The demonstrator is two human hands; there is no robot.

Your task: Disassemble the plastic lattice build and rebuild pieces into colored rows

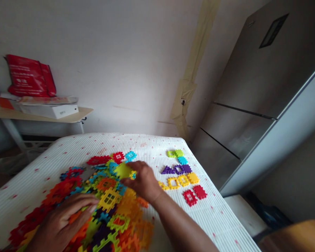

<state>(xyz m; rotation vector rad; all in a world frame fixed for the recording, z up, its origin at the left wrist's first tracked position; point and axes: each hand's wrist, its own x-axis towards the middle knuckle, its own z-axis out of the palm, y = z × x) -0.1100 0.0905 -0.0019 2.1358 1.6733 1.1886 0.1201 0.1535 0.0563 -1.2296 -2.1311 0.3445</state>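
Observation:
In the head view, my right hand [143, 180] is closed on a lime green square tile [123, 170], pinched between thumb and fingers at its right edge. My left hand [64, 220] hovers low over the heap, thumb apart from the curved fingers and nothing visible between them. Its fingertips are close to a yellow window-shaped block [109, 198]; whether they touch it I cannot tell. Below both hands spreads a heap of interlocking plastic blocks, among them an orange block [105, 184] and a lime frame block [118, 223]. My hands hide part of the heap.
Sorted blocks lie in rows on the table's right: green tiles [179, 153], a purple tile [187, 168], a yellow tile [193, 178] and a red tile [200, 191]. A fridge [238, 105] stands to the right. A red bag [30, 77] rests on the side desk [85, 113].

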